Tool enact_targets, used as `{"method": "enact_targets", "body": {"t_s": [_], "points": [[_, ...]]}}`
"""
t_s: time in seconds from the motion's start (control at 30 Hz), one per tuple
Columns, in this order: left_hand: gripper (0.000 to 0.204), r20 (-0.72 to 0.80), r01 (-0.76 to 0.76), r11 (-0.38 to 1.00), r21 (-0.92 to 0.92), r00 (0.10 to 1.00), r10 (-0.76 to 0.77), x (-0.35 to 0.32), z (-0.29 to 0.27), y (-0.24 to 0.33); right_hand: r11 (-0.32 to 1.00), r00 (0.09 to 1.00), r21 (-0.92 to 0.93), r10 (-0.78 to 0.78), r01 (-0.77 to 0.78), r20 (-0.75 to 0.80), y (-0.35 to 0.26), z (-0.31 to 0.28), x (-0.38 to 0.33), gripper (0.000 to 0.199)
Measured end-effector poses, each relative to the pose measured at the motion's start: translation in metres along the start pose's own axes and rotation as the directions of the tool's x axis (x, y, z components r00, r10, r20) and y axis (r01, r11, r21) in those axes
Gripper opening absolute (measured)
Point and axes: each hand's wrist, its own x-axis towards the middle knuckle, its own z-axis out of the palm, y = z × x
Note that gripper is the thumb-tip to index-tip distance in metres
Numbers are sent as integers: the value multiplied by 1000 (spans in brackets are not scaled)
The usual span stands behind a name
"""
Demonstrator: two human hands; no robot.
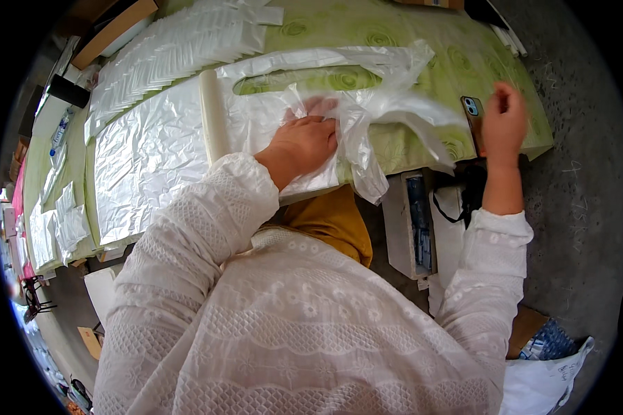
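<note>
Near the counter's (464, 59) front edge, your left hand (301, 142), grip unclear, is apparently smoothing a translucent plastic bag (256, 121); your right hand (504, 124) is hovering, loosely closed. Loose folds are seemingly needing flattening.

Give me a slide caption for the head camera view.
Left hand on crinkled translucent white plastic film over a green swirl-patterned tablecloth, right hand near a dark rectangular phone.

Locate the cream cylindrical rod (213, 114) left of centre, on crumpled translucent plastic film (152, 162); overlapping flat translucent plastic packets (180, 52) at upper left and brown-cased rectangular phone (475, 124) at upper right, on green rose-patterned tablecloth (457, 62).
</note>
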Motion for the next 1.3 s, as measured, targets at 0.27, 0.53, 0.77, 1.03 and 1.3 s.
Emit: {"method": "enact_targets", "body": {"t_s": [0.27, 0.53, 0.77, 1.03, 1.3], "points": [[37, 79, 11, 1000, 24, 997, -13, 3, -6, 2, 973, 849, 231, -130, 10, 512, -16, 70, -109, 35], [39, 1, -19, 1000, -1, 1000, 19, -1, -4, 0, 967, 897, 90, -254, 237, 362, -15, 29, -120, 28], [41, 99, 21, 1000, -16, 995, -19, 1, -4, -2, 984, 859, 135, 31, -116, 512, -14, 27, -135, 20], [37, -33, -15, 1000, -15, 999, 15, 1, 4, -5, 979, 928, -104, -127, 173, 349, -32, 86, -103, 18], [38, -27, -67, 997, -37, 997, 66, 4, 7, -10, 999, 819, 9, 28, -41, 573, -61, 99, -90, 19]]}}
